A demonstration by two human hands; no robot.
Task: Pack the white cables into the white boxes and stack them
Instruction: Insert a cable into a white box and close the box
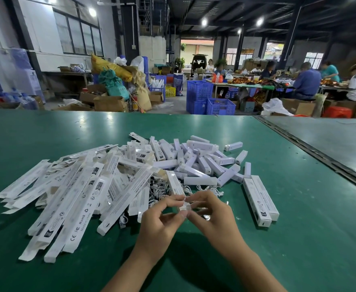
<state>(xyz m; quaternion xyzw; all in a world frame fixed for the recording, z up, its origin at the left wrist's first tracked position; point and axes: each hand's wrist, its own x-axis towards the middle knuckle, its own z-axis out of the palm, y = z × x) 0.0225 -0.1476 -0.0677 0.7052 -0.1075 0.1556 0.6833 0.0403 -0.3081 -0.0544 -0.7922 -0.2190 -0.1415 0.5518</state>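
My left hand (pixel 162 216) and my right hand (pixel 209 216) meet over the green table (pixel 299 239), both pinching the end of a white box (pixel 184 207) held end-on toward me. Just behind the hands lies a tangle of white cables (pixel 159 190). A heap of flat, unfolded white boxes (pixel 73 192) spreads to the left. Two closed white boxes (pixel 260 199) lie side by side to the right of my hands. A pile of small white rectangular units (pixel 200 163) sits farther back.
A seam with a dark gap (pixel 312 148) separates this table from a second table (pixel 331 135) at the right. Beyond the far edge are blue crates (pixel 199 91), cardboard cartons and several people seated at another bench.
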